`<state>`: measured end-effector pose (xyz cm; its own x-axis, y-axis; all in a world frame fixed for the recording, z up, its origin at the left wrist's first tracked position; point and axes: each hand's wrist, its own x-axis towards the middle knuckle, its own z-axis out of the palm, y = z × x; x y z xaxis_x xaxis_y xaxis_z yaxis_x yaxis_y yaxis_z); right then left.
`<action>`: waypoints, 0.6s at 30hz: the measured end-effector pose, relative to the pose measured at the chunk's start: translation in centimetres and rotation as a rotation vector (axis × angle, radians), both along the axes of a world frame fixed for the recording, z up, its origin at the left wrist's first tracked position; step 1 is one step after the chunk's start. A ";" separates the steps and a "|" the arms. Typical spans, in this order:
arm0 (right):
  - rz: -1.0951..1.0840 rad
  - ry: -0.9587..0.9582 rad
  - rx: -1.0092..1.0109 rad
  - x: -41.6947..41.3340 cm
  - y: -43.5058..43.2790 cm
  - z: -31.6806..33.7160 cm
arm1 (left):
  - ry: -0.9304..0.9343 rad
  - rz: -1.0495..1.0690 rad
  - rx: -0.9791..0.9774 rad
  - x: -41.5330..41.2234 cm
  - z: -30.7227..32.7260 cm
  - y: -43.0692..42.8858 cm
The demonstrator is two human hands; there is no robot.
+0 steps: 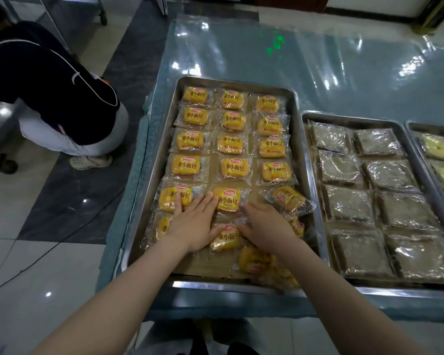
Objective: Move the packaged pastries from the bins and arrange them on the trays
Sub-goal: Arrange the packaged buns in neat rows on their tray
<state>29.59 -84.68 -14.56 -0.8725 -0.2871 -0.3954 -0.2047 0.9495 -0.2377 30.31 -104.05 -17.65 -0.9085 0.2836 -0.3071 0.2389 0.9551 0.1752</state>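
left hand (193, 222) and right hand (265, 226) lie flat on packaged pastries (227, 201) at near end of tray (303, 160) on table (344, 73), fingers (202, 203) straight, gripping nothing. packs look light, soft, slippery film; best pinch the wrapper edge, don't squash.

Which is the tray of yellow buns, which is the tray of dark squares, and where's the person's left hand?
tray of yellow buns (236, 85): head view, far rim.
tray of dark squares (354, 120): head view, far rim.
left hand (195, 224): head view, back of the hand.
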 end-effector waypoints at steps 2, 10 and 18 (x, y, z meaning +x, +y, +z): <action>0.003 0.018 -0.075 0.2 0.1 0.2 | 0.001 0.009 0.010 -0.2 0.4 0.2; -0.241 0.323 -0.073 -1.6 6.7 2.3 | 0.048 0.091 0.169 0.1 1.7 2.4; -0.437 0.206 -0.177 -2.4 7.6 1.2 | -0.011 -0.042 0.105 -0.6 1.3 4.5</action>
<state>27.24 -77.06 -13.33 -0.9805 0.0753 -0.1813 0.1433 0.9058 -0.3988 29.67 -99.51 -16.37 -0.8918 0.3523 -0.2840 0.2756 0.9206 0.2765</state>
